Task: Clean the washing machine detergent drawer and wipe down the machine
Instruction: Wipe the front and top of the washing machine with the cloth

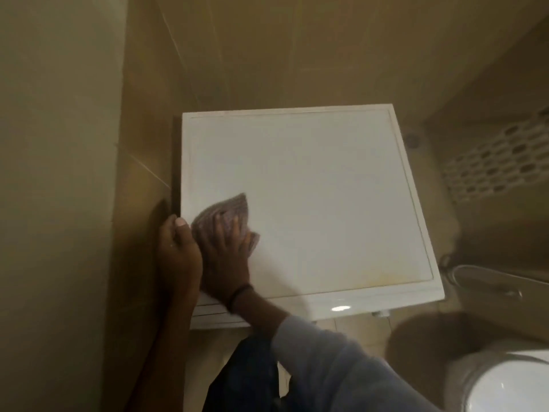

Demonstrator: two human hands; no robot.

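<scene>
At 9 o'clock a plain beige wall (53, 173) is filling the left side, cut off by the frame; next to it a tiled wall (142, 179) is meeting the machine (312, 179) across a dark narrow gap (176, 162). The left hand (178, 251) is reaching up from 7 o'clock along that gap and gripping the machine's left edge: its thumb is lying on the top by the rim, its fingers are curling down into the gap, and their tips are hidden there. Touching it on the right, the right hand (225, 257) is pressing flat on a cloth (230, 208), fingers straight and slightly spread; its thumb is hard to make out. The cloth, brownish and ribbed, is lying on the 8 o'clock part of the machine's top, sticking out past the fingertips toward 12 o'clock; the rest is hidden under the palm. A dark band (239, 294) is circling the right wrist, and a grey-blue sleeve (332, 361) is coming in from 5 o'clock, cut off by the bottom edge. Below the wrist, at the machine's front-left corner, a white ridged part (212, 315) is jutting forward; whether it is the drawer cannot be told, since the arms are covering much of it. The white top is blurred, with a yellowish stain (383, 276) near its front edge. At 3 o'clock a mosaic strip (499, 165) is showing, blurred; at 4 o'clock a metal fitting (487, 279) is smeared; at 5 o'clock a white rounded fixture (511, 388) is cut off by the corner.
</scene>
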